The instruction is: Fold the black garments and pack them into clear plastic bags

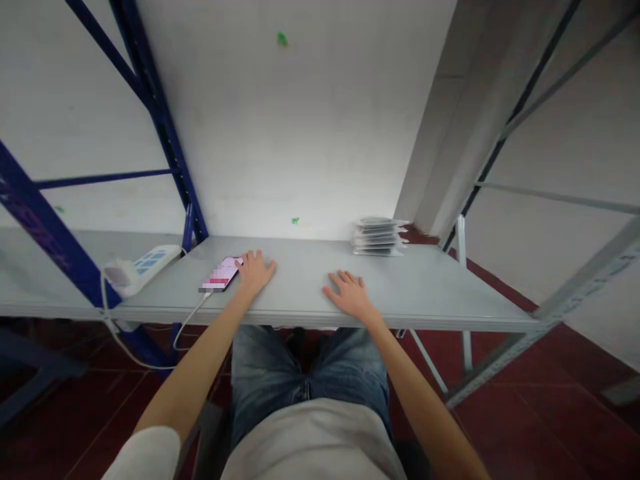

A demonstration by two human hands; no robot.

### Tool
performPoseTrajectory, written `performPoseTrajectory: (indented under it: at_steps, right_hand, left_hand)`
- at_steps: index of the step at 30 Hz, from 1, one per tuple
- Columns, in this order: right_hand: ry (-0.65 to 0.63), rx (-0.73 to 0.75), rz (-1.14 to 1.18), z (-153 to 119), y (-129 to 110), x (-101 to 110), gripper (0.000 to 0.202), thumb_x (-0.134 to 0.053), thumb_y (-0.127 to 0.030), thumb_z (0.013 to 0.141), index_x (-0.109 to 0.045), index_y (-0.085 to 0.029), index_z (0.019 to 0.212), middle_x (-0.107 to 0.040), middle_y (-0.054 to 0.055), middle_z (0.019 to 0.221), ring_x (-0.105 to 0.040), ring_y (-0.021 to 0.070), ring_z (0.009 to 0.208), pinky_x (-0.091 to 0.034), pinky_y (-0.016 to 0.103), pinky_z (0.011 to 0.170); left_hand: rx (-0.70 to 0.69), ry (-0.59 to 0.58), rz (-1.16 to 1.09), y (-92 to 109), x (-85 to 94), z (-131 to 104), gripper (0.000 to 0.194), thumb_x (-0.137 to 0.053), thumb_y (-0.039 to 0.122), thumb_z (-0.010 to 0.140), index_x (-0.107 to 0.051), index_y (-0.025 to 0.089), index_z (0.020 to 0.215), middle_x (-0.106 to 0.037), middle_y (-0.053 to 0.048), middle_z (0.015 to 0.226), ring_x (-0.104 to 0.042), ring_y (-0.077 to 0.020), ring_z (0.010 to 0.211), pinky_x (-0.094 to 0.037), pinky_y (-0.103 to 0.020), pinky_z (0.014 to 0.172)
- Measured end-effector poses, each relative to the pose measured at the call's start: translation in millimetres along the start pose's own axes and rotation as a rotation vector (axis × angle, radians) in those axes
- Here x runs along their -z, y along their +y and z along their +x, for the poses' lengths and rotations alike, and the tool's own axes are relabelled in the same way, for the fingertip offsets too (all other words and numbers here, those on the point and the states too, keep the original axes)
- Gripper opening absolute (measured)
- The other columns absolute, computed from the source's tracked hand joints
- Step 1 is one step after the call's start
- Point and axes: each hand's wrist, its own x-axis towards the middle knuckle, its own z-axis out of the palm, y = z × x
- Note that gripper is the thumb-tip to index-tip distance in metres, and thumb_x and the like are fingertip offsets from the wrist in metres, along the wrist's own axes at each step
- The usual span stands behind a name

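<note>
Now both hands lie flat, palms down, on the grey tabletop (425, 287), near its front edge. The left hand (255, 272) sits at about 11 o'clock from the person's lap, its fingers (259, 257) spread loosely and gripping nothing; its thumb side is just beside the phone (223, 273), close enough that I cannot tell whether they touch. The right hand (350, 295) rests at about 1 o'clock, well apart from the left, fingers (345, 277) likewise splayed on the bare surface and holding nothing.

The phone lies flat at 9 o'clock from the left hand, its lit screen facing up and blurred. A white cable (187, 320) runs from its near end over the tabletop's front edge and hangs down. Farther out at 9 o'clock, a white power strip (143, 263) with blue switches sits across the seam to the next shelf, with a plug in its near end.

At 1 o'clock from the right hand, near the back edge by the wall, stands a low stack of flat grey packets (377, 237), well apart from both hands.

Blue rack posts (170, 147) rise at 10 o'clock, grey ones at 2 o'clock. Below the tabletop show jeans and a red tiled floor (525, 413).
</note>
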Motion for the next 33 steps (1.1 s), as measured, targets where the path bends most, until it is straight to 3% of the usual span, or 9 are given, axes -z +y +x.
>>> performPoseTrajectory:
  at_steps: [7,12,15,18,21,24,29,33]
  right_hand:
    - [0.004,0.007,0.002,0,2,0,0.064,-0.040,-0.063,0.105,-0.047,-0.027,0.157,-0.041,0.013,0.166,-0.033,0.0341,0.154,-0.023,0.065,0.123]
    - [-0.002,0.017,0.001,0,4,-3,0.064,-0.039,-0.063,0.105,-0.048,-0.026,0.157,-0.041,0.014,0.166,-0.032,0.0340,0.155,-0.023,0.065,0.123]
    - [0.012,0.025,0.012,0,4,-6,0.063,-0.040,-0.060,0.105,-0.048,-0.023,0.157,-0.042,0.014,0.165,-0.033,0.0341,0.154,-0.024,0.064,0.123]
    - [0.107,0.030,0.003,6,12,-2,0.061,-0.042,-0.050,0.105,-0.045,-0.019,0.158,-0.039,0.015,0.166,-0.036,0.0321,0.152,-0.026,0.058,0.124]
    - [0.274,0.003,-0.077,27,33,17,0.062,-0.042,-0.040,0.103,-0.041,-0.014,0.159,-0.035,0.016,0.168,-0.032,0.0306,0.154,-0.023,0.052,0.126]
    - [0.384,-0.027,-0.200,58,66,51,0.064,-0.039,-0.033,0.101,-0.036,-0.009,0.161,-0.029,0.018,0.170,-0.024,0.0309,0.157,-0.019,0.051,0.127]
    - [0.393,-0.069,-0.363,112,115,104,0.069,-0.038,-0.031,0.100,-0.027,-0.007,0.164,-0.030,0.018,0.171,-0.020,0.0318,0.158,-0.013,0.056,0.128]
    - [0.291,-0.172,-0.380,132,136,113,0.068,-0.040,-0.028,0.100,-0.029,-0.009,0.164,-0.037,0.021,0.166,-0.031,0.0362,0.153,-0.017,0.061,0.125]
  left_hand:
    - [0.025,0.009,-0.026,1,2.1,-2,0.062,-0.048,0.051,0.093,-0.059,0.006,0.134,-0.050,-0.032,0.149,-0.046,-0.0460,0.138,-0.039,-0.064,0.109]
    - [-0.017,0.099,-0.044,5,11.6,-6,0.050,-0.050,0.043,0.095,-0.062,0.011,0.130,-0.047,-0.026,0.154,-0.043,-0.0420,0.142,-0.033,-0.060,0.116]
    - [-0.103,0.135,-0.106,8,22.0,-13,0.037,-0.048,0.037,0.098,-0.065,0.015,0.121,-0.059,-0.021,0.142,-0.052,-0.0361,0.134,-0.040,-0.051,0.112]
    - [-0.239,0.031,-0.209,12,30.3,-26,0.030,-0.042,0.031,0.101,-0.067,0.019,0.112,-0.070,-0.014,0.116,-0.064,-0.0281,0.113,-0.049,-0.041,0.100]
    - [-0.409,-0.126,-0.244,13,33.6,-40,0.026,-0.043,0.032,0.101,-0.067,0.022,0.105,-0.072,-0.008,0.100,-0.067,-0.0247,0.099,-0.052,-0.036,0.089]
    - [-0.436,-0.112,-0.200,13,33.6,-50,0.026,-0.043,0.032,0.101,-0.068,0.021,0.103,-0.071,-0.010,0.105,-0.067,-0.0262,0.102,-0.052,-0.037,0.088]
    - [-0.413,-0.116,-0.176,12,32.7,-50,0.026,-0.043,0.031,0.101,-0.068,0.022,0.103,-0.071,-0.010,0.105,-0.067,-0.0262,0.103,-0.052,-0.037,0.090]
    - [-0.409,-0.103,-0.177,11,30.9,-48,0.027,-0.043,0.030,0.100,-0.068,0.021,0.103,-0.071,-0.011,0.104,-0.067,-0.0272,0.104,-0.052,-0.037,0.091]
